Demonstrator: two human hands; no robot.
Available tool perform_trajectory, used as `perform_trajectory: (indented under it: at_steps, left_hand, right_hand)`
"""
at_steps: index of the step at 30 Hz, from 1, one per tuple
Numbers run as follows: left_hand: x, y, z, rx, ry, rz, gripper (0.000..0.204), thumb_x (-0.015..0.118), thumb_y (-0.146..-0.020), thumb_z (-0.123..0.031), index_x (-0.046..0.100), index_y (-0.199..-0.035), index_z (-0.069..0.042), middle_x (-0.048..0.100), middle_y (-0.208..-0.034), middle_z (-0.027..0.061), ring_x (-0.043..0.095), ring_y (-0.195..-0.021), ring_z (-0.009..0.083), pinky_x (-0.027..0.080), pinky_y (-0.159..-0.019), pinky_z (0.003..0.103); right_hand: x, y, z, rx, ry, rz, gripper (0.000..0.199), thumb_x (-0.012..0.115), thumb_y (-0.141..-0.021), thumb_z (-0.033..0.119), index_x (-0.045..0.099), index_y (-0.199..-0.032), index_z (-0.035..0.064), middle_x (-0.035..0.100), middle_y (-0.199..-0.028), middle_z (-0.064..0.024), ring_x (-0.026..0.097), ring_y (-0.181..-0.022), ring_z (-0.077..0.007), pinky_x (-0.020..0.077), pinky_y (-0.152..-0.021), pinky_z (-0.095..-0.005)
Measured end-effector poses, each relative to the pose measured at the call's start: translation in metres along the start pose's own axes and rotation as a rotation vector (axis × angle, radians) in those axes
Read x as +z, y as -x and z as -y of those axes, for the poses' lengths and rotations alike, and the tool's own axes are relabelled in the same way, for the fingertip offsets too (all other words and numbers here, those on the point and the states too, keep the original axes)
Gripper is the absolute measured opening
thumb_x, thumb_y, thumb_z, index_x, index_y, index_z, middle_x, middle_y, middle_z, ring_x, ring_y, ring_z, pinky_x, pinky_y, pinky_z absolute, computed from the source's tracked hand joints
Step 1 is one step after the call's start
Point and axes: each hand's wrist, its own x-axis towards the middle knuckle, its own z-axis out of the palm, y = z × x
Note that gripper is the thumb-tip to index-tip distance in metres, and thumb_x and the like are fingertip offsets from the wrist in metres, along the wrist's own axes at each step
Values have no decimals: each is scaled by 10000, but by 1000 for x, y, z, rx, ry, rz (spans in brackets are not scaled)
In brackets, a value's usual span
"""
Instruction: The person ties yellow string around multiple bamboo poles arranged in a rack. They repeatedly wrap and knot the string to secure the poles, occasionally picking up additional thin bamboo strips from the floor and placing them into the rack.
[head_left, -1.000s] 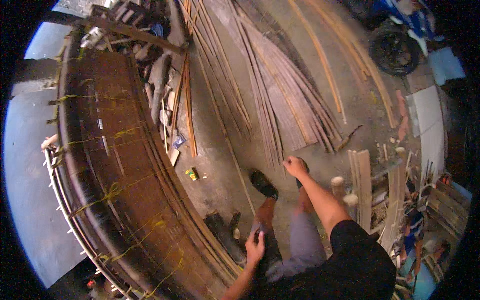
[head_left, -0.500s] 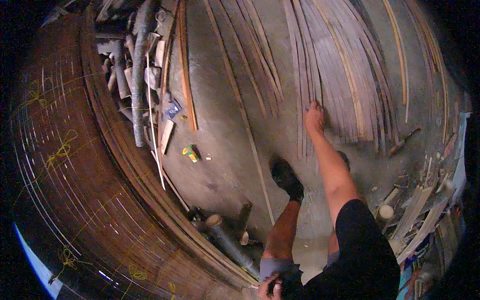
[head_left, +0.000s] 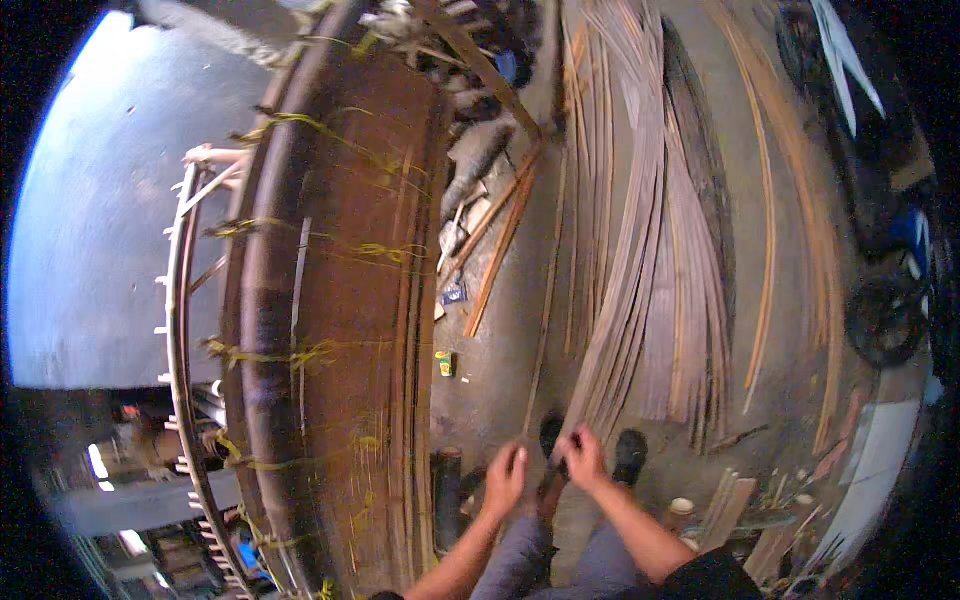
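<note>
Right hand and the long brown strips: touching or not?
Touching. The head view shows the ends of the long brown strips running right into the fingers of the right hand, with no gap between.

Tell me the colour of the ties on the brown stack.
Yellow ties, seen best in the head view.

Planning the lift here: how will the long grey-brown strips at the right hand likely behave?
The strips look long and thin, so they'd probably flex when raised by one end. Gaps show between them toward the right hand, so they may splay. Each, being slender, is likely light.
</note>
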Motion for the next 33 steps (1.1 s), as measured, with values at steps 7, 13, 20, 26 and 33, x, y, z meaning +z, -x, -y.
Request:
perform_trajectory:
  at_steps: [7, 13, 20, 26, 33]
  left_hand:
    - [-98, -11, -235, -20, 889, 285, 640, 290, -1018, -522, 521, -1263, 21, 672, -992, 94, 626, -847, 201, 492, -808, 309]
    - [-197, 116, -241, 247, 263, -294, 228, 510, -989, -216, 611, -1013, -12, 587, -757, 28, 541, -659, 118, 452, -622, 273]
    - [-298, 292, -179, 101, 32, -748, 215, 554, -957, -194, 657, -914, -10, 596, -681, 91, 536, -611, 118, 462, -601, 287]
    - [-373, 424, -74, -50, -260, -925, 245, 572, -940, -213, 647, -843, -1, 576, -664, 174, 571, -550, 277, 431, -541, 353]
    - [-447, 517, 62, -365, -453, -1029, 399, 582, -937, -320, 565, -727, 20, 549, -640, 209, 521, -579, 360, 388, -542, 437]
  right_hand:
    - [70, 160, 80, -197, 503, 345, 314, 627, -846, 143, 527, -1120, 27, 604, -1075, -158, 607, -946, -300, 465, -716, -399]
    - [49, 156, 192, -319, 11, 910, 458, 626, -868, 190, 477, -1281, 61, 560, -1222, -86, 564, -1058, -234, 450, -816, -366]
    - [85, 30, 428, -166, -575, 780, 742, 229, -954, 665, 292, -1456, 123, 606, -1074, -80, 567, -909, -168, 458, -835, -361]
    - [204, 8, 532, -174, -760, 786, 378, 416, -1009, 411, 472, -1236, 114, 609, -1123, -113, 593, -976, -175, 474, -872, -361]
    - [355, 95, 447, -194, -414, 728, 276, 520, -970, 196, 513, -1190, 29, 609, -1032, -94, 587, -924, -203, 458, -836, -341]
